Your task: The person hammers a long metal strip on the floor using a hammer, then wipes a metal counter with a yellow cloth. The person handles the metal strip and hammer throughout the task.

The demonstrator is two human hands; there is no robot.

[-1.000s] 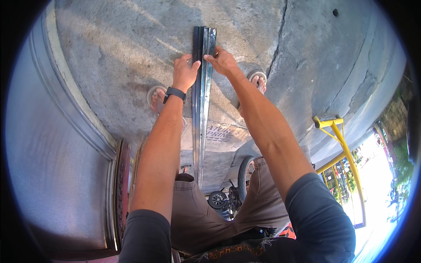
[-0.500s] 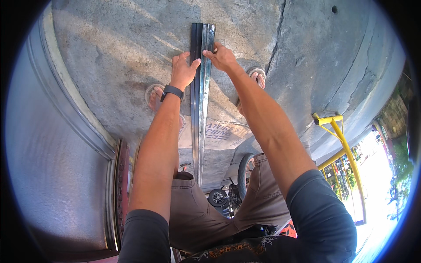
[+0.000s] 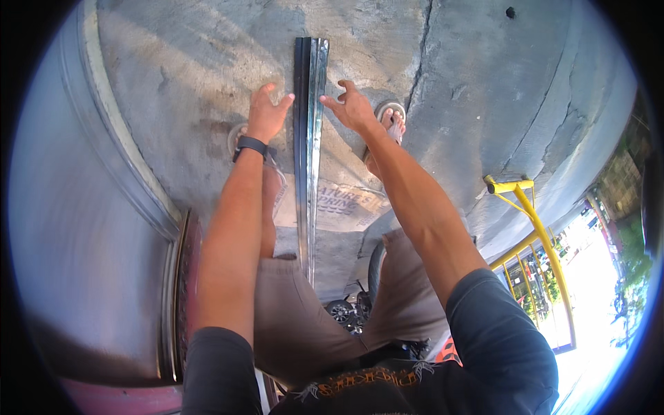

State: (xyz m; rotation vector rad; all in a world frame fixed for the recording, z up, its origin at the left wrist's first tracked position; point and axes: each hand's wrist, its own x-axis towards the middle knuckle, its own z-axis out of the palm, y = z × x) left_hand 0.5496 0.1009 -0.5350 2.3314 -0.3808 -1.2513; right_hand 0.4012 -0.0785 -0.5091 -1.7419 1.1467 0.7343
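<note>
Long, dark metal channels (image 3: 309,131) lie side by side on the concrete, running lengthwise between my feet and back between my legs. My left hand (image 3: 268,113), with a dark band on its wrist, is just left of them, fingers apart and thumb pointing at the metal's edge. On the other side my right hand (image 3: 351,107) has its fingers spread, the thumb tip close to the right edge. Neither hand grips the metal. Whether the thumb tips touch it, I cannot tell.
A flattened cardboard sheet (image 3: 342,205) lies under the metal. My sandalled feet stand on both sides. A yellow metal frame (image 3: 536,214) rises at the right, a grey panel (image 3: 97,207) at the left. Behind my legs a wheel (image 3: 339,310) shows.
Both hands have let go of the metal channels and drawn apart to either side. The whole view has shifted a little.
</note>
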